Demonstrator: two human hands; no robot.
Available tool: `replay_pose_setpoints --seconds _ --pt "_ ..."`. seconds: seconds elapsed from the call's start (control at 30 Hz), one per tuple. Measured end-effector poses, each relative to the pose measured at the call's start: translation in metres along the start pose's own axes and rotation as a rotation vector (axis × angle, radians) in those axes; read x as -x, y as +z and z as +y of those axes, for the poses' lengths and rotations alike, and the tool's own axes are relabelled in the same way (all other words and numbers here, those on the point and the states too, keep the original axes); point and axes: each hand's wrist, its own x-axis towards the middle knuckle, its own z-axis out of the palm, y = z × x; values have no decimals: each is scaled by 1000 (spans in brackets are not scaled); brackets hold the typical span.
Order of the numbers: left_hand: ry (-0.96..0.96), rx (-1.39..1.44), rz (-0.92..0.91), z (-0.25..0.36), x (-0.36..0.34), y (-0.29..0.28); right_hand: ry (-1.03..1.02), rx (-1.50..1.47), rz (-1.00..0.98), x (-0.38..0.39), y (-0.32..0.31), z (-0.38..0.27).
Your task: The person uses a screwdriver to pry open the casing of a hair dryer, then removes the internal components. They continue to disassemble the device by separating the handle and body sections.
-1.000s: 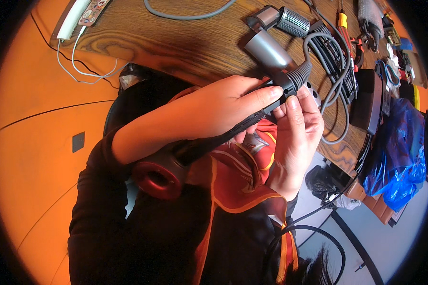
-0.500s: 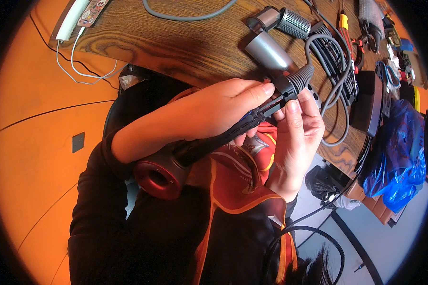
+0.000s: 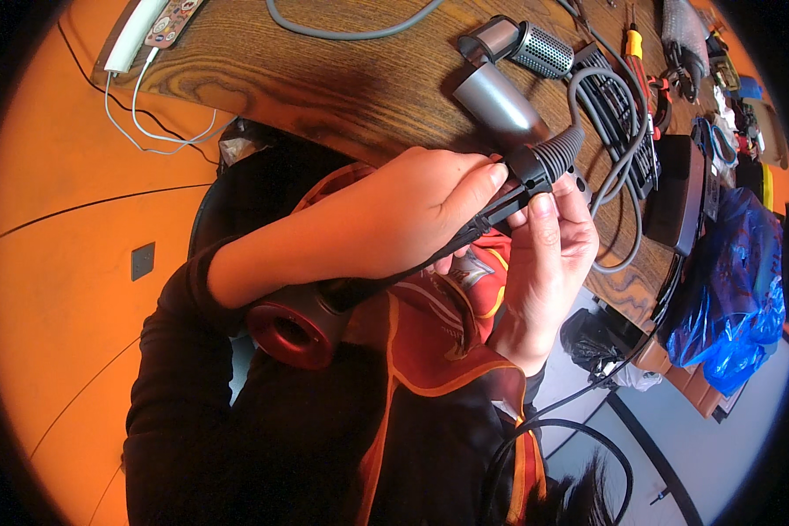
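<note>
Your left hand (image 3: 425, 206): fingers wrapped round the black handle (image 3: 359, 287), red round head (image 3: 302, 349) at its lower end, held above your lap; your right hand (image 3: 548, 254): thumb and fingers pinching the black collar (image 3: 526, 168), beside the ribbed grey sleeve (image 3: 559, 156)

Shot from the wearer's head, through the left of two side-by-side fisheye lenses: looking steeply down, close on left hand (image 3: 447, 195) and right hand (image 3: 549, 241), reaching to wooden table (image 3: 324, 96) above and orange wall (image 3: 79, 167) leftward, with straight lines bowed outward.
</note>
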Motion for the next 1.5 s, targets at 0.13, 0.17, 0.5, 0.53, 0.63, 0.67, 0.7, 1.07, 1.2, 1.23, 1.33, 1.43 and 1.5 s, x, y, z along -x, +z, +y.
replay_pose_setpoints --seconds 0.13,0.17,0.5,0.53,0.63,0.67,0.7,1.07,1.2,1.23,1.33,1.43,1.5 --pt "20 -40 50 2 2 4 -8 1 -49 0 -4 0" --pt "19 -68 65 3 3 5 -10 -5 -57 0 -5 0" --pt "53 -35 -6 8 15 1 -29 -376 -108 -2 9 -11" --pt "67 -48 -18 8 15 0 -35 -363 -99 -3 10 -13" --pt "81 -94 -35 8 16 -1 -48 -245 -133 -10 11 -18" --pt "77 -109 -30 8 16 -1 -26 -280 -163 -11 10 -20" --pt "73 -122 -23 8 16 0 -24 -272 -177 -12 10 -21" --pt "94 -205 37 5 15 3 -22 -39 -232 -17 1 -21" --pt "130 -257 39 8 15 3 -56 -206 -181 -12 5 -15" --pt "154 -254 54 8 15 3 -42 -228 -158 -9 6 -16" --pt "194 -254 90 9 15 4 0 -246 -197 -2 6 -18" --pt "180 -257 99 7 12 4 11 -155 -190 1 5 -19" --pt "184 -240 96 4 10 4 -10 -81 -187 1 4 -17"
